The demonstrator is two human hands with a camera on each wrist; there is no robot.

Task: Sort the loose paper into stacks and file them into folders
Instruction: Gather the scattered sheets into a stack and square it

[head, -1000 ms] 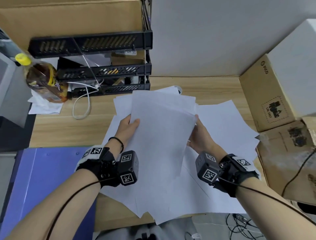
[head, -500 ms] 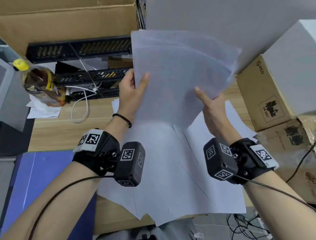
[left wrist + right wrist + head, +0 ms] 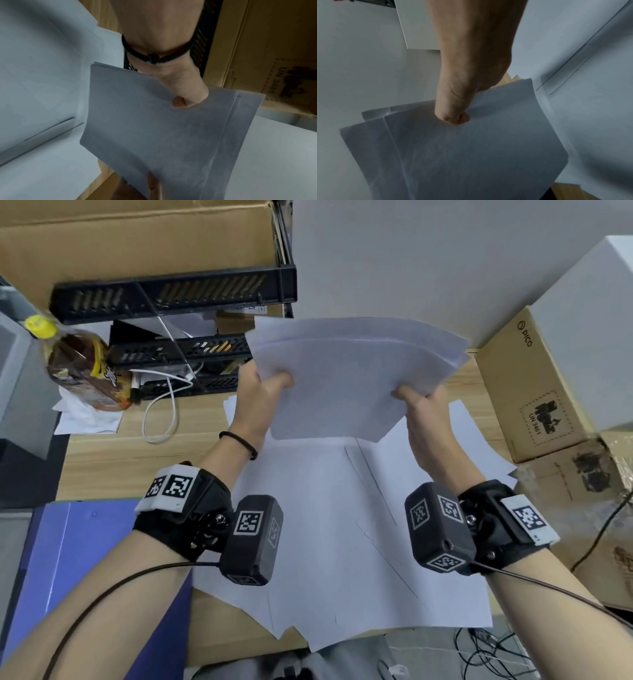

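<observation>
— Where does the head view sit?
— Above, facing forward and down over the desk [image 3: 102,460] and both forearms.
— And the wrists?
— Each looks along its hand, very close — all three share the held sheaf of paper [image 3: 346,378].

Two hands [image 3: 255,402], one held paper stack [image 3: 346,374], one bottle [image 3: 85,368], two cardboard boxes [image 3: 534,392], one blue folder [image 3: 78,559]

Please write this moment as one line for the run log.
left hand: holds sheaf | right hand: holds sheaf | sheaf: raised above loose sheets on desk | folder: not in use
</observation>
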